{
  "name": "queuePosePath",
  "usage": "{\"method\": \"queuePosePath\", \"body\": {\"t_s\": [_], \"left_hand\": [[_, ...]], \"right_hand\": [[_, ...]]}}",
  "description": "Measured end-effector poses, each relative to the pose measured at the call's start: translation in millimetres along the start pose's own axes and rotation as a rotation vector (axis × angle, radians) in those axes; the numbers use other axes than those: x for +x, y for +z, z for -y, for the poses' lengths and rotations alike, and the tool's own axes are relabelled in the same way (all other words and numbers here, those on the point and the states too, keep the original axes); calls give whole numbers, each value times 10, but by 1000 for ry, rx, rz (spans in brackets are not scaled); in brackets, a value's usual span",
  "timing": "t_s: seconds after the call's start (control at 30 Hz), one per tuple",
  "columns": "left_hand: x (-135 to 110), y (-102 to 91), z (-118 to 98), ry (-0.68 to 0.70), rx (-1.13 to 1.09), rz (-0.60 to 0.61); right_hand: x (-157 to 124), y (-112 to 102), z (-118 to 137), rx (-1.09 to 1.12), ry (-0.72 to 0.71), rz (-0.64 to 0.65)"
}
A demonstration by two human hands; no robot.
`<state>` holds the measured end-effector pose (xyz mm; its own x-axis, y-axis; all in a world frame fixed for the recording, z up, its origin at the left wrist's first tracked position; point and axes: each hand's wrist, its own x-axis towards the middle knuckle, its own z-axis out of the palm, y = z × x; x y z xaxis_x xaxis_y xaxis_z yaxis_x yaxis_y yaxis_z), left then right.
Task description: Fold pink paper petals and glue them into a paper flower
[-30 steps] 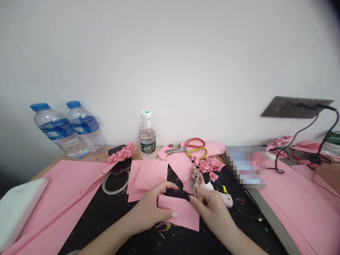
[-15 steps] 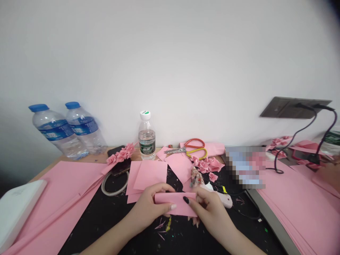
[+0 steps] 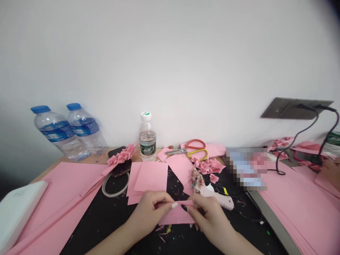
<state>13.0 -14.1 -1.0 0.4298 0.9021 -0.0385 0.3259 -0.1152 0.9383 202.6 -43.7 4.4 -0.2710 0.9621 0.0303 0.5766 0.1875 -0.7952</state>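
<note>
A folded sheet of pink paper (image 3: pixel 176 216) is held between both hands above the black mat (image 3: pixel 106 226). My left hand (image 3: pixel 152 212) pinches its upper left edge, the thumb pressed on the front. At the upper right edge, my right hand (image 3: pixel 209 214) pinches it the same way, thumbs close together along the fold. Behind my left hand lie several pink paper squares (image 3: pixel 151 176). A pale glue gun (image 3: pixel 212 194) rests just beyond my right hand. Small pink scraps (image 3: pixel 160 234) and a yellow bit (image 3: pixel 169 229) lie below the paper.
Scissors (image 3: pixel 196 154) and folded paper roses (image 3: pixel 208 166) lie near the wall. Bottles (image 3: pixel 147 141) stand at the back. A tape ring (image 3: pixel 105 189), a phone (image 3: pixel 122 169) and large pink sheets (image 3: pixel 71 184) are left. Right are a pixelated screen (image 3: pixel 245 168), cords and another person's hand (image 3: pixel 332 175).
Both hands have moved slightly down with the paper, and the thumbs have come closer to its top edge. The folded top strip looks narrower, and more paper shows below.
</note>
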Motion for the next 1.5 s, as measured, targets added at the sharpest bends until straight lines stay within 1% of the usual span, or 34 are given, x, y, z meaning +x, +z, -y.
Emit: {"method": "queuePosePath", "body": {"t_s": [0.17,0.27,0.4,0.5,0.67,0.73,0.83,0.87,0.93,1.03,1.1,1.23,1.33,1.4,1.5], "left_hand": [[-1,10,45,-40,0,-109],[12,-10,60,-49,-21,-123],[47,-50,84,-23,-17,-149],[71,-65,102,-38,-13,-190],[71,-74,99,-74,-46,-209],[60,-86,86,-42,-68,-236],[23,-98,47,74,-33,-273],[6,-96,28,115,8,-263],[-28,-85,-14,200,122,-191],[-60,-56,-58,208,225,-128],[-65,-39,-58,189,272,-121],[-57,-25,-7,187,346,-150],[-57,-27,35,249,395,-179],[-61,-31,53,305,411,-178],[-68,-38,63,379,389,-92]], "right_hand": [[-5,7,-5,-73,-48,-57],[0,5,-38,-63,-49,-96],[14,-18,-80,-37,-19,-185],[23,-26,-99,34,26,-187],[29,-30,-106,225,103,-170],[38,-39,-92,303,147,-191],[57,-48,-63,389,193,-200],[61,-49,-56,410,199,-196],[67,-47,-48,445,196,-186],[63,-43,-52,483,190,-180],[57,-44,-56,496,189,-169],[53,-45,-50,500,192,-144],[61,-38,-50,512,191,-124],[64,-30,-58,525,192,-112],[60,-19,-73,557,198,-93]]}}
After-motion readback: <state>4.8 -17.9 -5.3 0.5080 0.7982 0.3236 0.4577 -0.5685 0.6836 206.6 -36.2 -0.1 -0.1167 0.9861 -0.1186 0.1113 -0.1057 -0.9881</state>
